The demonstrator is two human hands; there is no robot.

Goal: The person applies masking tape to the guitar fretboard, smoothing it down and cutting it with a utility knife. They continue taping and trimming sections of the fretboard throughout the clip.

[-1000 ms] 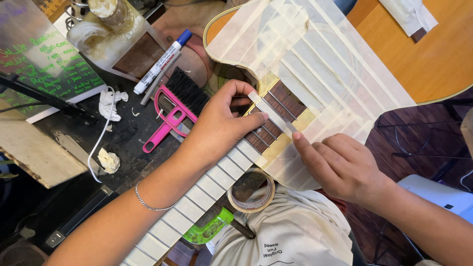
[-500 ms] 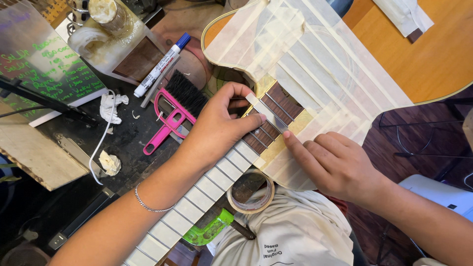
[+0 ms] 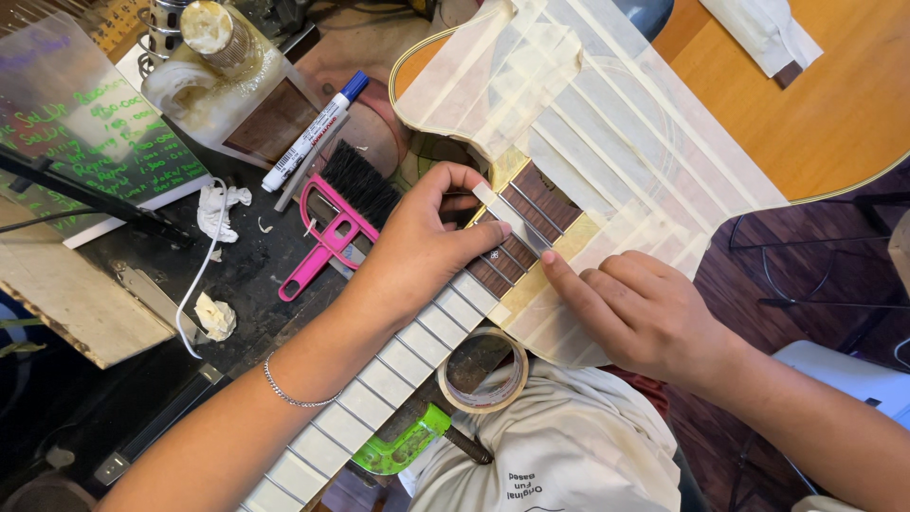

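An acoustic guitar [image 3: 834,104] lies across the bench, its top and fretboard [image 3: 398,370] covered in strips of pale masking tape. A short patch of dark fretboard [image 3: 531,213] is bare. My left hand [image 3: 422,246] rests over the neck, thumb and index finger pressing a strip of tape [image 3: 507,218] across that patch. My right hand [image 3: 645,308] lies on the taped body, its index fingertip pressing the strip's near end at the fretboard edge.
A roll of masking tape [image 3: 483,374] sits by the neck on a white cloth [image 3: 559,455]. A pink-handled brush [image 3: 336,223], a blue-capped marker [image 3: 313,133], crumpled paper bits [image 3: 216,313], a jar [image 3: 213,33] and a green tool [image 3: 403,446] lie around.
My right index finger has slid along the tape strip toward the fretboard edge. My left hand stays put on the neck.
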